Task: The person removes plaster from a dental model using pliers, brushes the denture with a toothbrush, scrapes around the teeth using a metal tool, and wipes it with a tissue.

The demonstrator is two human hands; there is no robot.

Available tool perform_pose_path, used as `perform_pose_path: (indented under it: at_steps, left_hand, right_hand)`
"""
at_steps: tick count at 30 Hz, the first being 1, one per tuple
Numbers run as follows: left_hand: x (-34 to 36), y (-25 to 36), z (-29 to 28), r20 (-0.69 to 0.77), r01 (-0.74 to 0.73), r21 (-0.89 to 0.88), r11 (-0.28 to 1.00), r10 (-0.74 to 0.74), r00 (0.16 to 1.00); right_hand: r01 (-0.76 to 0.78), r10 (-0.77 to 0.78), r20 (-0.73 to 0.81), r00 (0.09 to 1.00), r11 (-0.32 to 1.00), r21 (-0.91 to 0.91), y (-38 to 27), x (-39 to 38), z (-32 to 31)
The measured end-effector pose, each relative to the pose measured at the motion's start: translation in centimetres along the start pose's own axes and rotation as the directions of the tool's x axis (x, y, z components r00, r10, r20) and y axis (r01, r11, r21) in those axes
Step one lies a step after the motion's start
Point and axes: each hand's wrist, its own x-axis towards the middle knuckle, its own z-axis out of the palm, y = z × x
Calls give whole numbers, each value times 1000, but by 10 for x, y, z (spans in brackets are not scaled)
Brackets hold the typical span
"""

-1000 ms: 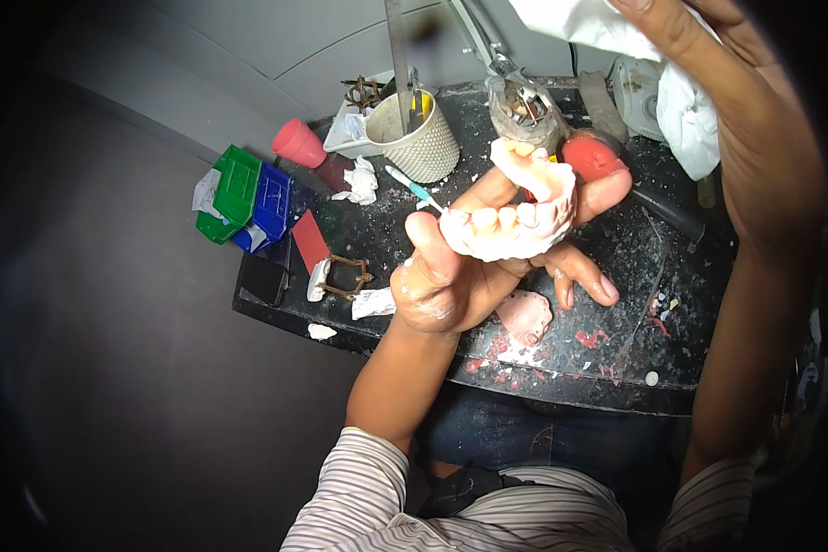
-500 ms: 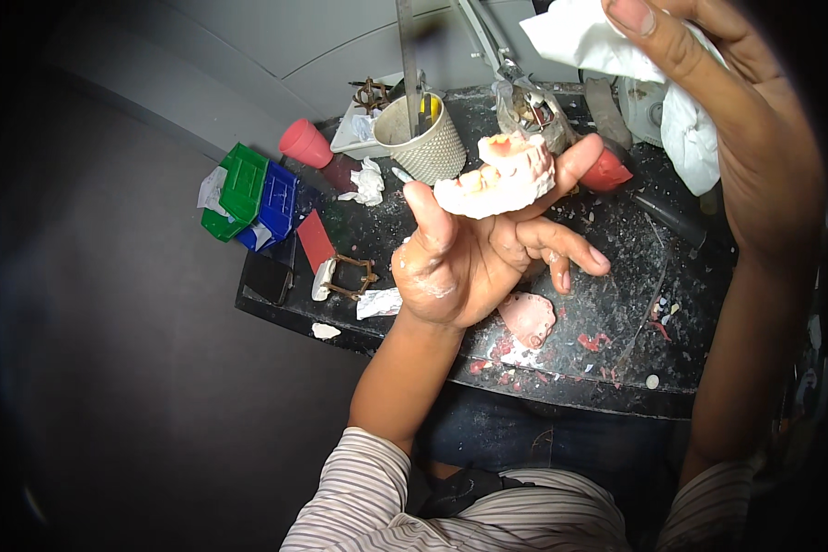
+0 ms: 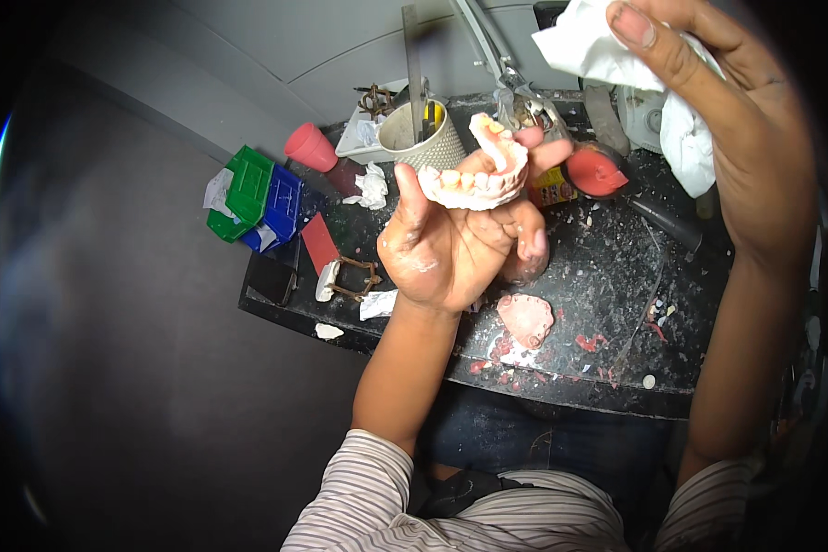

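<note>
Gripping a dental cast (image 3: 489,191), its teeth (image 3: 468,180) seemingly formed, above the table (image 3: 607,285) toward its back edge, the left hand (image 3: 455,244) is apart from the right hand (image 3: 745,120), clamped on white tissue (image 3: 584,46), while a pink plate (image 3: 526,318) lies untouched near the front edge, remaining work unclear

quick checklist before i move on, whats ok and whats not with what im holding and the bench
1. Dental cast supported: ok, held up on the fingers of the left hand.
2. White tissue held: ok, in the right hand, apart from the cast.
3. Pink plate away from both hands: ok, lying on the bench.
4. Bench free of scraps: not ok, red scraps lie near the plate.
5. Red material in the dark ladle set or soft: cannot tell.
</note>
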Motion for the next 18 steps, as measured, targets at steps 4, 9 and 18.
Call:
perform_pose_path:
  at_steps: [4, 9, 18]
  left_hand:
    - [4, 6, -1, -54, -27, 56, 998, 30, 998]
    - [0, 10, -14, -79, 76, -51, 996, -80, 994]
    - [-5, 5, -24, 51, 187, -367, 911, -181, 982]
  right_hand:
    - [12, -12, -2, 1000, 1000, 14, -3, -1, 2]
    - [32, -32, -8, 999, 998, 46, -14, 0, 7]
    - [380, -360, 334, 871, 925, 7, 23, -12, 55]
